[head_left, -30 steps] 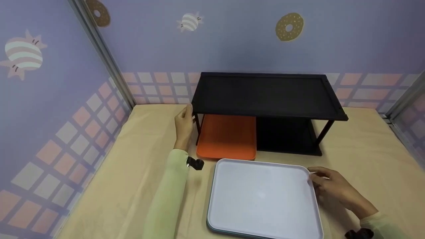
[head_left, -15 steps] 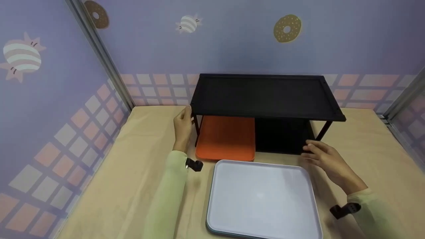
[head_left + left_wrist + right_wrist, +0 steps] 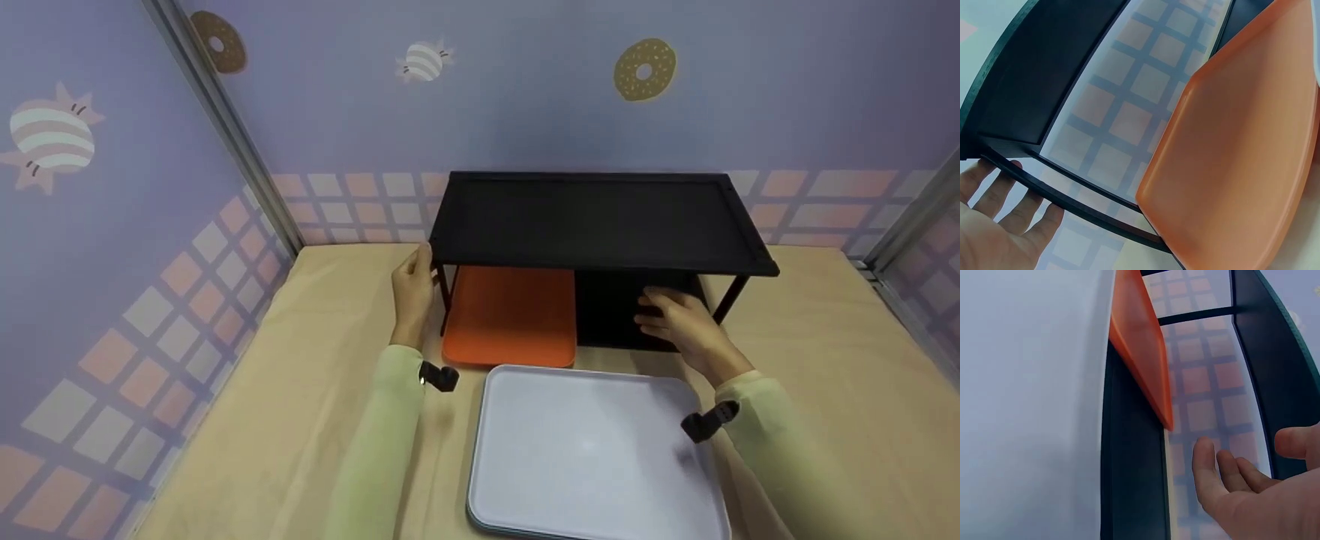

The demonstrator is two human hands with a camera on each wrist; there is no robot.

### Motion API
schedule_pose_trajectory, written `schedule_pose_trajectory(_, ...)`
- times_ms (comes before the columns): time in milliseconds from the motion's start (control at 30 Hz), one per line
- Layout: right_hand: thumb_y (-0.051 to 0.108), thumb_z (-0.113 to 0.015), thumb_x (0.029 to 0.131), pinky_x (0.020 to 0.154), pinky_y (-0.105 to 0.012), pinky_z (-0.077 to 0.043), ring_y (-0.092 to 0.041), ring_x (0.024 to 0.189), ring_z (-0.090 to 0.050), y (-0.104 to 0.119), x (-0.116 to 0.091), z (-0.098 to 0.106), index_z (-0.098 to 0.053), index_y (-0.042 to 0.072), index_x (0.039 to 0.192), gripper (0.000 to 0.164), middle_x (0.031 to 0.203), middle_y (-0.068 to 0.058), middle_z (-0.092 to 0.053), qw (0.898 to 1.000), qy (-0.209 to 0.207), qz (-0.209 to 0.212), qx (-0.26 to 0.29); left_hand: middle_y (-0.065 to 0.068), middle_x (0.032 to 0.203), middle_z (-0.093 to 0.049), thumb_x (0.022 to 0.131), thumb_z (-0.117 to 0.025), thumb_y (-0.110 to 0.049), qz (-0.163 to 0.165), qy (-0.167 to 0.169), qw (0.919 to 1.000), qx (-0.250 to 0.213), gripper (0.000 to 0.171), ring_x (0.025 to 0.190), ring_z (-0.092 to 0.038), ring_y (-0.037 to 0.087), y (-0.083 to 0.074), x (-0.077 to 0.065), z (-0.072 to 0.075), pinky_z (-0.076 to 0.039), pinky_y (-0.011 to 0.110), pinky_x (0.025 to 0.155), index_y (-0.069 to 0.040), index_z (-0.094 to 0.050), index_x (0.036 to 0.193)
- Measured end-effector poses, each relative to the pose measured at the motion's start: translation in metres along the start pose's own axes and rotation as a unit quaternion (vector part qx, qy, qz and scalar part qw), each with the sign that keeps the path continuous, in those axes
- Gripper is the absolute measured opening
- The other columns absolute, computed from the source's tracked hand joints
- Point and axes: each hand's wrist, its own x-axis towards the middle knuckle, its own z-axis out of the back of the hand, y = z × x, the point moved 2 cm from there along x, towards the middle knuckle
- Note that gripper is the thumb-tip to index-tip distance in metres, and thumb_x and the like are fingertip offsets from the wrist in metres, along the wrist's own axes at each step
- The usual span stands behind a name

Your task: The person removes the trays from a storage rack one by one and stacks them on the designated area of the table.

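A black two-tier rack [image 3: 600, 221] stands against the back wall. My left hand [image 3: 413, 292] touches its front left leg [image 3: 1084, 211] just under the top board, fingers fairly straight; the left wrist view leaves the thumb out. On the lower tier's left half lies an orange tray [image 3: 514, 319], its front edge sticking out. My right hand [image 3: 686, 326] is in front of the lower tier's right half, holding nothing, its fingers loosely bent and apart in the right wrist view. A white tray [image 3: 592, 450] lies nearer me, on top of a bluish-green tray [image 3: 476, 523] that shows only as an edge.
A beige cloth [image 3: 315, 420] covers the table. Purple walls [image 3: 525, 97] with printed sweets and check patterns enclose the left and back. The rack's right leg [image 3: 730, 298] stands close beside the right hand.
My right hand has left the white tray's right edge and moved forward and left to the rack's lower tier. The left hand has stayed at the rack's leg.
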Motion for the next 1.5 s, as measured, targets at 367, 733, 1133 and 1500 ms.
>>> schedule_pose_trajectory(367,0.025,-0.037,0.111,0.115,-0.045,-0.044,-0.038,0.136,-0.051,0.005,0.028,-0.033,-0.020,0.005,0.162,0.058,0.162,-0.021,-0.031,0.999,-0.028,-0.033,-0.009,0.018,0.137,-0.063,0.109,-0.051,-0.031,-0.008,0.002,1.0000,-0.001,0.043,0.132,-0.058,0.033,0.000,-0.001,-0.001,-0.050,0.048,0.109,-0.007,-0.056,0.073)
schedule_pose_trajectory(733,0.018,-0.039,0.110,0.108,-0.042,-0.051,-0.040,0.131,-0.052,-0.011,0.046,-0.050,-0.027,0.000,0.159,0.053,0.159,-0.024,-0.035,0.998,-0.023,-0.045,-0.021,0.018,0.110,-0.068,0.109,-0.051,-0.029,-0.023,0.002,0.9997,0.005,0.049,0.121,-0.064,0.029,-0.001,-0.002,-0.005,-0.052,0.049,0.106,-0.016,-0.037,0.064)
schedule_pose_trajectory(1133,0.027,-0.053,0.107,0.106,-0.044,-0.052,-0.040,0.130,-0.056,-0.019,0.054,-0.061,-0.027,-0.002,0.158,0.064,0.159,-0.023,-0.037,0.994,-0.015,-0.089,-0.060,0.016,0.115,-0.069,0.109,-0.051,-0.029,-0.021,0.004,0.9997,0.016,0.047,0.122,-0.064,0.031,0.000,-0.003,-0.010,-0.053,0.047,0.104,-0.016,-0.040,0.065)
schedule_pose_trajectory(1500,0.024,-0.062,0.101,0.100,-0.045,-0.055,-0.035,0.114,-0.065,-0.020,0.061,-0.075,-0.047,-0.006,0.145,0.056,0.140,-0.026,-0.056,0.972,-0.048,-0.060,-0.222,0.021,0.132,-0.066,0.109,-0.050,-0.028,-0.021,0.006,0.9997,0.006,0.038,0.127,-0.062,0.034,0.000,-0.004,-0.009,-0.052,0.049,0.105,0.000,-0.075,0.099)
